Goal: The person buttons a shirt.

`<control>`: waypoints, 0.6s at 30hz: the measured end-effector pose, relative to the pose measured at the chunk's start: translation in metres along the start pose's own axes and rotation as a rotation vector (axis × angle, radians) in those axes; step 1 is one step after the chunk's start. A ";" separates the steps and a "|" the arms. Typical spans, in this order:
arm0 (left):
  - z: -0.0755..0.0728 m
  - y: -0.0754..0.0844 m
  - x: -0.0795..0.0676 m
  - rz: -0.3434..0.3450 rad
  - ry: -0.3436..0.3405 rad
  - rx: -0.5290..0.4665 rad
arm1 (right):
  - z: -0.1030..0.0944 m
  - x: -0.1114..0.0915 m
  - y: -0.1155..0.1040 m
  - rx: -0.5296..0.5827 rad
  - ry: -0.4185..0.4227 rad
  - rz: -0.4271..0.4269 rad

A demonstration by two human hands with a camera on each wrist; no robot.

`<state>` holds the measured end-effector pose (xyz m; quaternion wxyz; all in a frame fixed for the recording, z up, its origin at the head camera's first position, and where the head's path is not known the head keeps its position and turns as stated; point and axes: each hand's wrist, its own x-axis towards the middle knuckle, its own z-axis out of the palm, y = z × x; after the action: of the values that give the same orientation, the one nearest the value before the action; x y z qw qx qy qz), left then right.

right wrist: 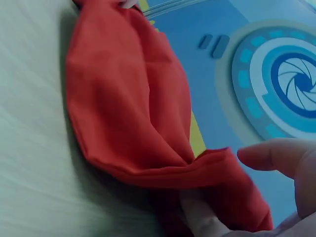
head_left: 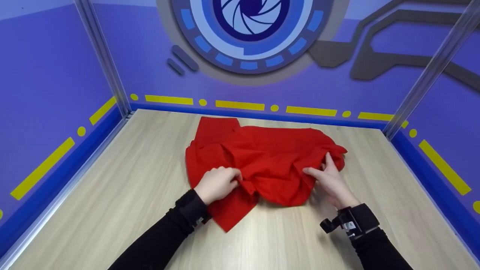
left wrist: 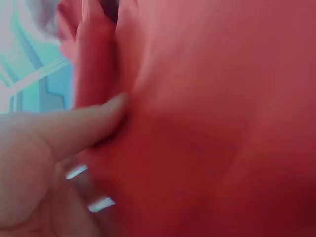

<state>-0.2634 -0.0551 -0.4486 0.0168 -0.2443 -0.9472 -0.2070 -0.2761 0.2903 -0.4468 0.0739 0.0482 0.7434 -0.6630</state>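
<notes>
A crumpled red garment (head_left: pixel 270 146) lies across the table, its folds hiding what kind it is. My left hand (head_left: pixel 219 183) pinches the near edge, left of the middle. The left wrist view shows that thumb (left wrist: pixel 94 121) pressed against the red fabric (left wrist: pixel 207 113). At the garment's right end is my right hand (head_left: pixel 332 183), thumb and index finger spread. In the right wrist view the thumb (right wrist: pixel 271 155) stands apart from the cloth, while a finger (right wrist: pixel 200 212) reaches under a fold with a stitched-looking edge (right wrist: pixel 143 177). The other right fingers are mostly hidden.
The pale wooden table (head_left: pixel 150 157) is enclosed by a purple back wall (head_left: pixel 131 56) and side walls with yellow dashes. Metal posts (head_left: pixel 101 52) stand at the corners. A pointed flap (head_left: pixel 230 213) of the garment extends toward the near edge.
</notes>
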 end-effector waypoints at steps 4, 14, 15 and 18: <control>-0.007 -0.002 0.007 -0.051 0.033 -0.155 | 0.007 -0.004 -0.004 -0.295 0.000 -0.107; -0.001 0.015 0.018 -0.043 -0.001 -0.509 | 0.058 -0.032 -0.008 -0.747 -0.120 -0.567; 0.000 0.019 0.019 -0.032 -0.005 -0.550 | 0.064 -0.035 -0.007 -0.777 -0.164 -0.596; 0.002 0.030 0.019 0.018 -0.028 -0.673 | 0.077 -0.040 -0.005 -0.869 -0.212 -0.640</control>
<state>-0.2656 -0.0220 -0.4363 -0.0761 -0.2474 -0.8238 -0.5044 -0.2344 0.2147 -0.4437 -0.0439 -0.2825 0.9147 -0.2855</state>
